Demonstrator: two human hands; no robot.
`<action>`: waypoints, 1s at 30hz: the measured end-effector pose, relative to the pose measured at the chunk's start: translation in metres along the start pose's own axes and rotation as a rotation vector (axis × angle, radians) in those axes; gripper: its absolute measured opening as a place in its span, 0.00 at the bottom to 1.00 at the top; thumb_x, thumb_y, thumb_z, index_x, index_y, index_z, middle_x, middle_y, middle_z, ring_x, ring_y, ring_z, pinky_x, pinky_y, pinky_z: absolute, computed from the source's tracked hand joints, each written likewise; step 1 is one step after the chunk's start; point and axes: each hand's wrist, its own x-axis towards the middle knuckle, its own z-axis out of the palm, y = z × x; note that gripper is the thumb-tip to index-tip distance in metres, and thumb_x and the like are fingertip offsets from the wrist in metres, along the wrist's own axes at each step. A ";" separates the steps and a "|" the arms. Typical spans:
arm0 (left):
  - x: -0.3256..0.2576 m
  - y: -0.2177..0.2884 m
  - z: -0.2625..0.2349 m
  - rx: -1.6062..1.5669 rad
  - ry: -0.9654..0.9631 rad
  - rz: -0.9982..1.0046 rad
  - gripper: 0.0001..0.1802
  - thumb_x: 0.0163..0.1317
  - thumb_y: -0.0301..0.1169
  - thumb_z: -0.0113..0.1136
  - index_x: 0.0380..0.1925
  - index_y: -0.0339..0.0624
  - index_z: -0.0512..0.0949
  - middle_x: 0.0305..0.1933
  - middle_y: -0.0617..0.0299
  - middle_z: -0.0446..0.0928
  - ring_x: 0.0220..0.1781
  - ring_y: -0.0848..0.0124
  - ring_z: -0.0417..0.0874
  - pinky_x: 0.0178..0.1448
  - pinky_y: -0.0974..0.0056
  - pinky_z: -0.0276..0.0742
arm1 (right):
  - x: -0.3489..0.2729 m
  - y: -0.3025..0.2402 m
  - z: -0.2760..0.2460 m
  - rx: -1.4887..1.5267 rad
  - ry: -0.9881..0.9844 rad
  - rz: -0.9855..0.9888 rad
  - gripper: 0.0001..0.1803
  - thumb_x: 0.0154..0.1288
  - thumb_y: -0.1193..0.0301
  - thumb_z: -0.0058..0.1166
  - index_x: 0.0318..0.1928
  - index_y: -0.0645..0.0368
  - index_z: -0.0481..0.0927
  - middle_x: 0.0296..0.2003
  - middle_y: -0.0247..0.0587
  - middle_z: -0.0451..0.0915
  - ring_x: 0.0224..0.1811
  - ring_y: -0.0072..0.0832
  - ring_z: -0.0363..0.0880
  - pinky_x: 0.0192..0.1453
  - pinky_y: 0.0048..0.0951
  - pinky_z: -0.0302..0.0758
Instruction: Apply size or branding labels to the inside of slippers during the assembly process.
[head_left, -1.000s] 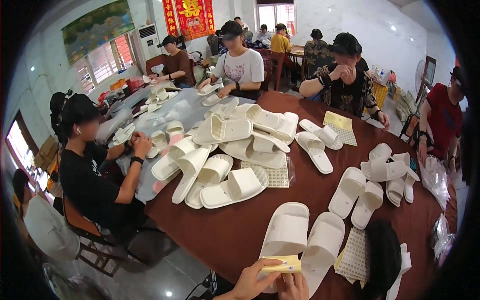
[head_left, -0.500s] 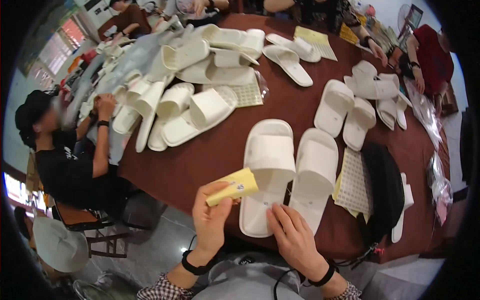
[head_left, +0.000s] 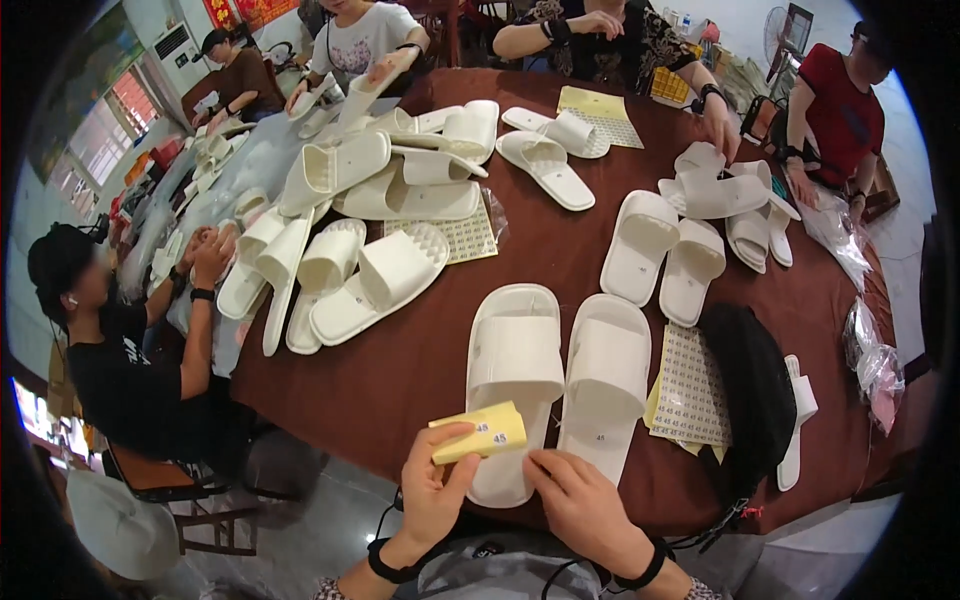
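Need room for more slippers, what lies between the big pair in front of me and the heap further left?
In the head view, only bare brown table lies between the pair and the heap.

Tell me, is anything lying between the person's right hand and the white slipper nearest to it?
Nothing visible does. The right hand rests at the heel end of the left white foam slipper, fingertips right beside it. The left hand holds a curled yellow sticker sheet over that heel, off to the side, not between them.
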 end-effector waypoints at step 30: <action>0.024 0.020 0.037 1.044 -0.672 0.323 0.35 0.67 0.32 0.61 0.73 0.47 0.63 0.70 0.40 0.65 0.71 0.44 0.67 0.71 0.48 0.65 | -0.085 0.022 -0.060 0.121 0.351 0.514 0.21 0.70 0.79 0.54 0.62 0.60 0.76 0.41 0.54 0.81 0.41 0.48 0.82 0.45 0.39 0.77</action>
